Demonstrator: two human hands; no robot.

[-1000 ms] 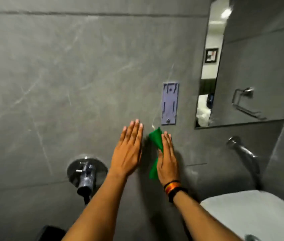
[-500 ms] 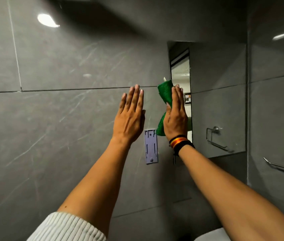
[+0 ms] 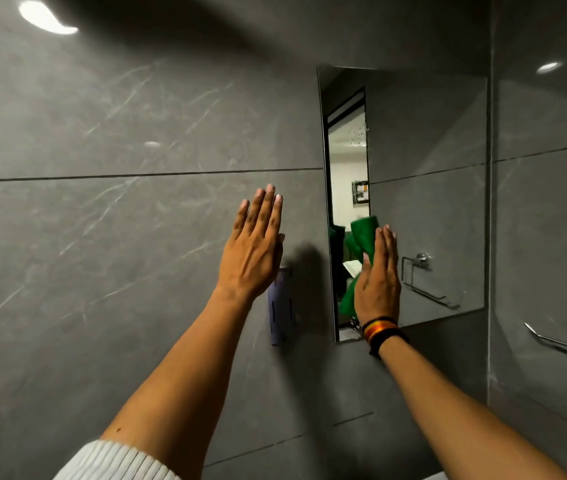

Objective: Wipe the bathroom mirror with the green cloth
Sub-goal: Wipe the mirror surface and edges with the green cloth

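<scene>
The bathroom mirror (image 3: 427, 140) is a frameless rectangle on the grey tiled wall, right of centre. My right hand (image 3: 377, 282) lies flat against its lower left part and presses the green cloth (image 3: 363, 237) to the glass; the cloth sticks out above my fingertips and below my palm. My left hand (image 3: 252, 247) is held up flat with fingers together, against or close to the tiles left of the mirror, holding nothing. Coloured bands sit on my right wrist.
A pale purple wall bracket (image 3: 280, 306) sits below my left hand, partly hidden by it. A chrome rail (image 3: 562, 346) runs along the side wall at the right. The mirror reflects a doorway and a chrome holder (image 3: 420, 275).
My right hand moved the cloth from the wall below the mirror up to the mirror's left edge, then rightwards and down onto the glass. The view tilted upward; my left hand stayed flat.
</scene>
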